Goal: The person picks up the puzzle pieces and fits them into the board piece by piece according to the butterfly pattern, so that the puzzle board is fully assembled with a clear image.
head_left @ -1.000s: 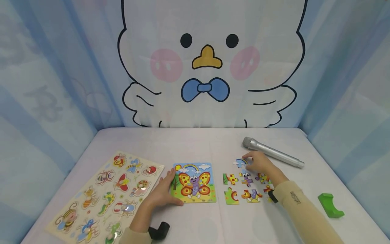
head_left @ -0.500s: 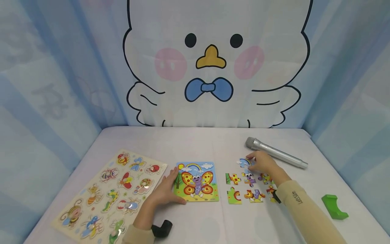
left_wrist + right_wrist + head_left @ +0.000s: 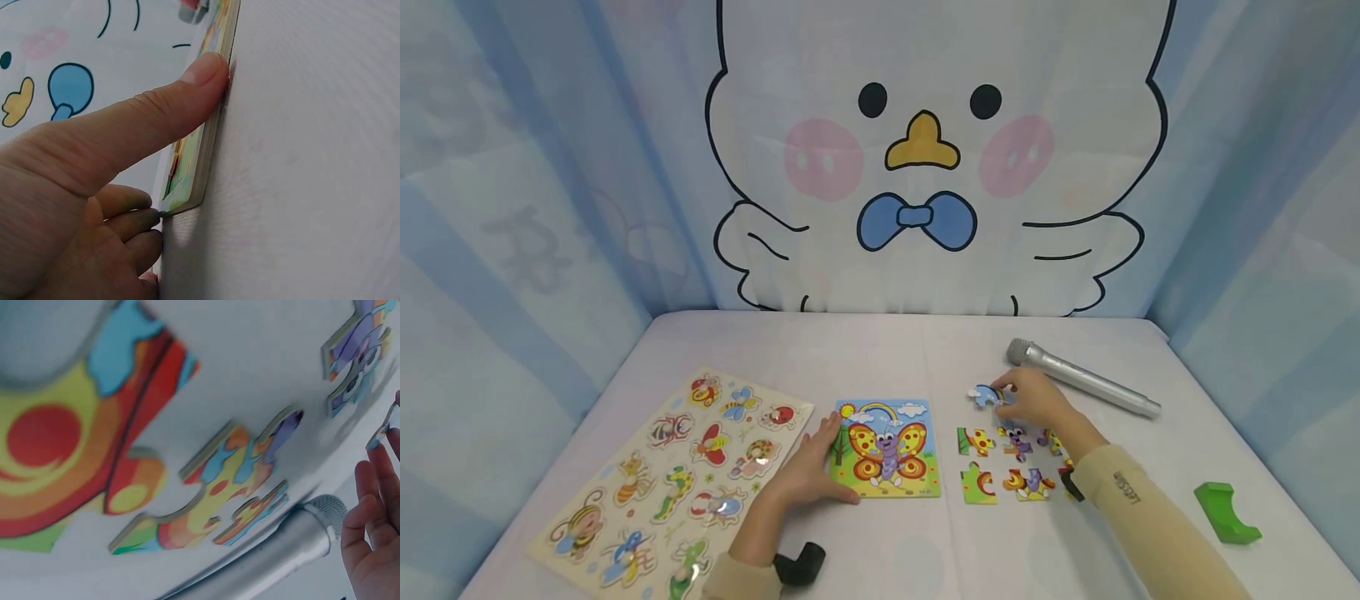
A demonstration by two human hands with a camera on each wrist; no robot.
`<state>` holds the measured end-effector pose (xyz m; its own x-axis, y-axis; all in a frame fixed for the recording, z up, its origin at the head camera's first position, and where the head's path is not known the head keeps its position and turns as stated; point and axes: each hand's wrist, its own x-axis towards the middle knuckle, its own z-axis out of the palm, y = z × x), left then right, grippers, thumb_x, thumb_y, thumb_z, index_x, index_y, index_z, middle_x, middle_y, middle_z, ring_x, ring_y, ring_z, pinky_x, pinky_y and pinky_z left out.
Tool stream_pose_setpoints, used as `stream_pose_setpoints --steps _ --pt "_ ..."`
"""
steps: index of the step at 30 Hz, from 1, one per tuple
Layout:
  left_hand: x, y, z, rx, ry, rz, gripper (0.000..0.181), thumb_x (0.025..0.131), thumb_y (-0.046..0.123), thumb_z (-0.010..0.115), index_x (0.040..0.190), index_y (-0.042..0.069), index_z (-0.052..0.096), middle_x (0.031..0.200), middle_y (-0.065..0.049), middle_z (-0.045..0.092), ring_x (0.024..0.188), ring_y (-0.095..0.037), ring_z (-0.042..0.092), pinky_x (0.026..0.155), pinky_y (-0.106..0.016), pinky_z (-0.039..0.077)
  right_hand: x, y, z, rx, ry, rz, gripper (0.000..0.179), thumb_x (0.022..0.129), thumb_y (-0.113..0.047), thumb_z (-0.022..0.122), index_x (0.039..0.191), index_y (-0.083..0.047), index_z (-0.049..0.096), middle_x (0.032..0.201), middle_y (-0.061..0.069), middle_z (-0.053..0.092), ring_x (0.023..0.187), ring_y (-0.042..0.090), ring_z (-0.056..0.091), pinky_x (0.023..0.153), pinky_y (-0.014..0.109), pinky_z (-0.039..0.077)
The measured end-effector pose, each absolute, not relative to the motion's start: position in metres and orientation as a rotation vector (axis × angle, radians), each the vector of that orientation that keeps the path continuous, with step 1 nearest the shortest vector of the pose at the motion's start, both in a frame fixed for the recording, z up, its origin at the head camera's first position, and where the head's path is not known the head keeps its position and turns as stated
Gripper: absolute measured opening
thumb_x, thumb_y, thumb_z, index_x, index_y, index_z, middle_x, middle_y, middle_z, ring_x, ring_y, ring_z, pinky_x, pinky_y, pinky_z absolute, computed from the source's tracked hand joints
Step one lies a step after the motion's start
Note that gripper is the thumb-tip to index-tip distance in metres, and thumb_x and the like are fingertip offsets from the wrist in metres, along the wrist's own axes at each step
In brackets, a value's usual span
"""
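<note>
My right hand (image 3: 1037, 397) pinches a puzzle piece with a blue rainbow print (image 3: 985, 396) at its edge. In the right wrist view, thin-edged and seen side-on, that puzzle piece (image 3: 382, 428) is between the fingertips, lifted off the table. My left hand (image 3: 808, 467) rests beside the square butterfly puzzle board (image 3: 887, 448). In the left wrist view its straight thumb touches the near edge of the board (image 3: 209, 144), while the other fingers lie along the left side. Several butterfly puzzle pieces (image 3: 977, 483) lie loose, right of the board; my right wrist partly covers some.
A large board with insect pictures (image 3: 692, 479) lies at the left. A silver microphone (image 3: 1086, 377) lies behind my right hand. A green curved block (image 3: 1227, 512) sits at the right, and a black bent piece (image 3: 802, 567) is near my left wrist.
The rainbow piece, held in my right hand, has risen off the table and shifted slightly left, away from the piece below. My left hand stays at the board.
</note>
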<state>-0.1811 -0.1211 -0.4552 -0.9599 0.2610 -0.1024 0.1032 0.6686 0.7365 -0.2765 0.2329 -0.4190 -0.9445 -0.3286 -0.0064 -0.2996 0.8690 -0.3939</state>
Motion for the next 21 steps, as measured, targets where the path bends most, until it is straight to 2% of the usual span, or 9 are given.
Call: stream_pose_setpoints --steps 7,21 --pt "-0.181 -0.121 -0.454 0.312 2.686 1.165 0.115 0.056 0.027 0.087 0.144 -0.001 0.019 0.150 -0.017 0.016 0.137 -0.034 0.010 0.111 -0.049 0.005 -0.274 0.201 -0.414 -0.592 2.934 -0.614 0.036 0.073 -0.019 0.074 0.106 -0.006 0.067 0.103 0.007 0.062 0.092 0.024 0.056 0.076 0.038 0.049" --pt "-0.181 -0.121 -0.454 0.306 2.686 1.155 0.114 0.056 0.028 0.086 0.144 0.000 0.019 0.150 -0.017 0.015 0.137 -0.033 0.010 0.111 -0.049 0.005 -0.262 0.129 -0.414 -0.712 2.828 -0.683 0.034 0.073 -0.020 0.076 0.105 -0.014 0.070 0.104 0.001 0.060 0.096 0.019 0.055 0.086 0.037 0.047"
